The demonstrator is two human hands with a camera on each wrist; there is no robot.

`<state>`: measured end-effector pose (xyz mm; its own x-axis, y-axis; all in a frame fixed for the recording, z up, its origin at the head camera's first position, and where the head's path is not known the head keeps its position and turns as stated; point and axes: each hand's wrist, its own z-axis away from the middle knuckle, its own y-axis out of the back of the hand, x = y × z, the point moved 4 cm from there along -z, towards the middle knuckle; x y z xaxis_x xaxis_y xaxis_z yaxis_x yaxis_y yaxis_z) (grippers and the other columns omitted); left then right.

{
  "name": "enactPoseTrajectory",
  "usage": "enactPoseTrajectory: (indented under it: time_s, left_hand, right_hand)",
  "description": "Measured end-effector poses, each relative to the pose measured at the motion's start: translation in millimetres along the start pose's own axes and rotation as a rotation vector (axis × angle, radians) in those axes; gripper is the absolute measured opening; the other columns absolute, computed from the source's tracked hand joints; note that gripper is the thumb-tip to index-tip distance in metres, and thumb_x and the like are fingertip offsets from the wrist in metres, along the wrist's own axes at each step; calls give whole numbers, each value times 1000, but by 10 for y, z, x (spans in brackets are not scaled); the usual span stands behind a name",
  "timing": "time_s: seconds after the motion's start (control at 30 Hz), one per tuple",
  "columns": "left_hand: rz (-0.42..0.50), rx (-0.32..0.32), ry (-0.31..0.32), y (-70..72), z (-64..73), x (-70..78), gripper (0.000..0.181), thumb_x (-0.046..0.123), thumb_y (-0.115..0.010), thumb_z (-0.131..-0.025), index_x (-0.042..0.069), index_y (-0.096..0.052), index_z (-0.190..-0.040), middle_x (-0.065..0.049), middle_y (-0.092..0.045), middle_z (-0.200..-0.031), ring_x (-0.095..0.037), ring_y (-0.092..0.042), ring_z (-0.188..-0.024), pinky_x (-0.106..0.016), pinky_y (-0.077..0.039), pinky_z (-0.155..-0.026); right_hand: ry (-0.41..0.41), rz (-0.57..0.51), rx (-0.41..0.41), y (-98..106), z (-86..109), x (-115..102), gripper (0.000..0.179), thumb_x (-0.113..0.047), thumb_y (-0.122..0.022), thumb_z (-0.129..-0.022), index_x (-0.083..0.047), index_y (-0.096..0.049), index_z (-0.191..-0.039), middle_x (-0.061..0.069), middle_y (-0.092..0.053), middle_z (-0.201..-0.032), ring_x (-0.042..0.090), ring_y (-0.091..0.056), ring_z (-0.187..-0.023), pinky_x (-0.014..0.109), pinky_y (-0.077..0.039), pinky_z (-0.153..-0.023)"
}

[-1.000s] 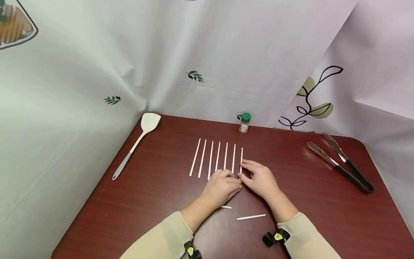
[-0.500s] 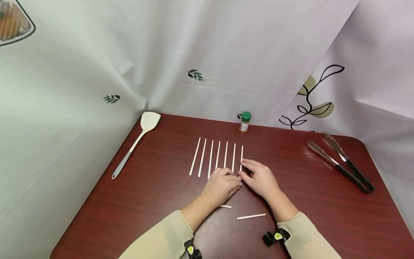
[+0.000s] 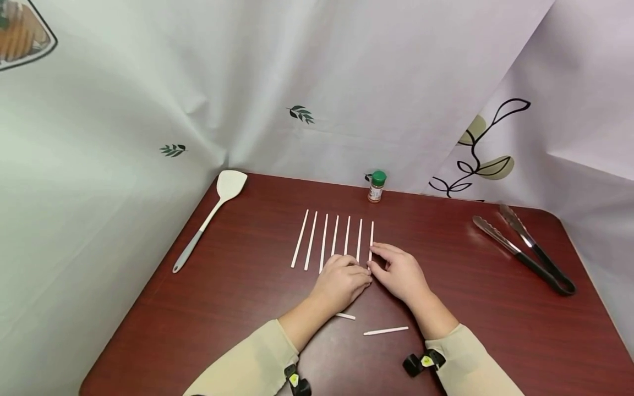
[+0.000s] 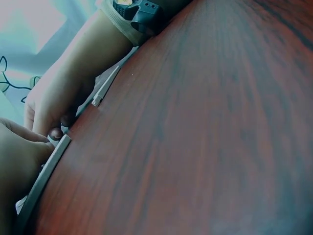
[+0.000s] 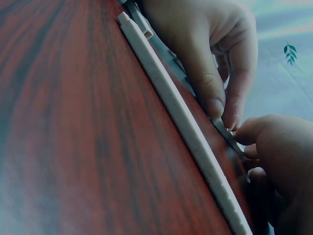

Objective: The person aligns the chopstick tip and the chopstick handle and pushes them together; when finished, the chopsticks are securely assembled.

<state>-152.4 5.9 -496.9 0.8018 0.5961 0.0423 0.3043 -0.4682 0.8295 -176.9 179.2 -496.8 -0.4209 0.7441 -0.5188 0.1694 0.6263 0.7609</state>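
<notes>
Several thin white sticks lie in a row on the table, slightly fanned. At the right end of the row, the rightmost white stick [image 3: 372, 234] has both hands at its near part. My left hand [image 3: 340, 283] covers the near ends of some neighbouring sticks; its thumb and forefinger pinch the stick's near end in the right wrist view. My right hand [image 3: 401, 273] holds the same stick a little farther up, thumb and fingertips along it. A loose white stick [image 3: 386, 331] with a narrower stepped tip lies nearer the body. Another loose stick [image 3: 346, 316] is partly hidden under the left forearm.
A white spatula [image 3: 230, 186] with a grey handle lies at the left edge. At the back stands a green-capped spice jar [image 3: 376, 187]. Metal tongs [image 3: 525, 250] with black handles lie spread at the right. White patterned cloth [image 3: 346, 82] hangs behind the dark red table [image 3: 223, 319].
The whole head view shifts very slightly. Both hands stay at the rightmost stick, and the sticks keep their places.
</notes>
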Motion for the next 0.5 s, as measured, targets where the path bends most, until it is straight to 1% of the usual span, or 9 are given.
enactPoseTrajectory:
  time_s: [0.07, 0.1, 0.17, 0.2, 0.27, 0.37, 0.5]
  left_hand:
    - [1, -11, 0, 3, 3, -2, 11, 31, -80, -96, 26, -85, -105, 15, -79, -107, -14, -66, -105, -35, -48, -94]
    - [5, -12, 0, 4, 6, -3, 11, 31, -79, -96, 27, -85, -105, 15, -79, -108, -13, -66, -105, -35, -48, -94]
    - [20, -5, -5, 9, 11, -1, 12, 31, -79, -97, 27, -85, -106, 15, -79, -109, -13, -66, -104, -36, -48, -94]
    - [23, 6, -12, 13, 13, 1, 12, 31, -78, -96, 27, -84, -106, 15, -79, -109, -13, -67, -104, -36, -49, -93]
    - [31, 39, -28, 24, 18, 7, 12, 31, -78, -96, 26, -84, -106, 14, -78, -110, -12, -67, -102, -37, -49, -92]
    - [41, 96, -56, 49, 24, 17, 12, 30, -77, -96, 25, -84, -105, 13, -78, -109, -11, -67, -100, -36, -50, -91]
    - [65, 134, -74, 84, 40, 29, 13, 29, -77, -96, 24, -83, -106, 13, -78, -108, -12, -68, -97, -36, -51, -89]
  right_hand:
    - [-8, -4, 3, -8, 3, 7, 38, -19, -84, -88, -3, -80, -122, 10, -75, -129, 26, -74, -109, 47, -58, -88]
    - [-19, -16, 12, -9, 5, 14, 37, -18, -84, -88, -3, -80, -122, 9, -76, -128, 24, -75, -102, 43, -59, -85]
    - [-45, -71, 55, -2, 13, 34, 32, -15, -84, -88, -3, -81, -118, 8, -77, -123, 18, -72, -85, 34, -57, -75]
    - [-55, -105, 84, 4, 17, 47, 29, -12, -83, -88, -4, -81, -116, 8, -77, -120, 14, -69, -77, 29, -55, -70]
    - [-67, -183, 144, 17, 25, 69, 24, -7, -83, -88, -3, -81, -112, 7, -77, -114, 9, -61, -66, 20, -49, -64]
    - [-50, -278, 212, 39, 38, 84, 20, -1, -82, -87, -3, -82, -107, 7, -77, -107, 7, -58, -63, 14, -45, -60]
    - [-18, -336, 258, 66, 83, 84, 17, 4, -82, -86, -4, -82, -102, 6, -76, -102, 6, -57, -65, 13, -44, -60]
